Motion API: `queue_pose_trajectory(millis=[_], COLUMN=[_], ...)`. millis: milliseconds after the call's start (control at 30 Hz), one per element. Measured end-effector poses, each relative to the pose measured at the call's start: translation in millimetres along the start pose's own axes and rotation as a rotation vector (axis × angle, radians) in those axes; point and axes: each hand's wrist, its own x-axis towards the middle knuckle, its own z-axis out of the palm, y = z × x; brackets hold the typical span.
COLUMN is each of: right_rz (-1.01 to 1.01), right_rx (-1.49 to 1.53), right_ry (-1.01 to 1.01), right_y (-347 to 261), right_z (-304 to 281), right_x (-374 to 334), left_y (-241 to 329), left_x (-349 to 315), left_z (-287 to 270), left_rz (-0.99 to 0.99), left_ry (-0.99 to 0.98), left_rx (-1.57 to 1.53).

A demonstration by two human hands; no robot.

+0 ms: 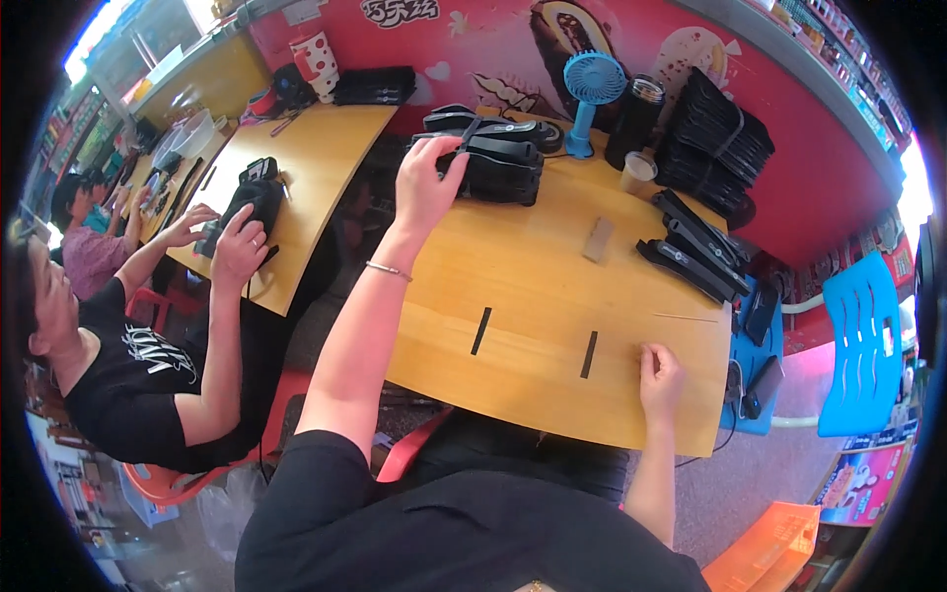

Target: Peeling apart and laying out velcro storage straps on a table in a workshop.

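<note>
two blk strips [589, 355] left of r hand [661, 380]; fan [595, 79], tumbler [635, 123] by wall [809, 163].

Far pink wall [473, 44]: big stylised characters. Co-worker [222, 331], left: white lettering on black shirt [123, 405]. My counter [543, 281]: small pale marks on black bundle [501, 170], far left, and black pieces [695, 247], right; too small for me to read.

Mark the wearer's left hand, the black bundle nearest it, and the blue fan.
Left hand [426, 185], head view: middle of the hand.
Black bundle [501, 166], head view: near side.
Blue fan [595, 79], head view: round grille.
</note>
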Motion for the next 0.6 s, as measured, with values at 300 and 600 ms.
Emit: queue_pose_trajectory(millis=[300, 600], right_rz=[0.040, 0.013], right_rx=[-0.024, -0.020], right_ry=[-0.094, -0.006], right_y=[6, 10], right_z=[10, 0], right_x=[0, 7], left_y=[20, 35], left_x=[-107, -201], left_z=[-62, -120], left_rz=[-0.022, -0.091], left_ry=[-0.430, -0.702], left_rx=[0.088, 0.241])
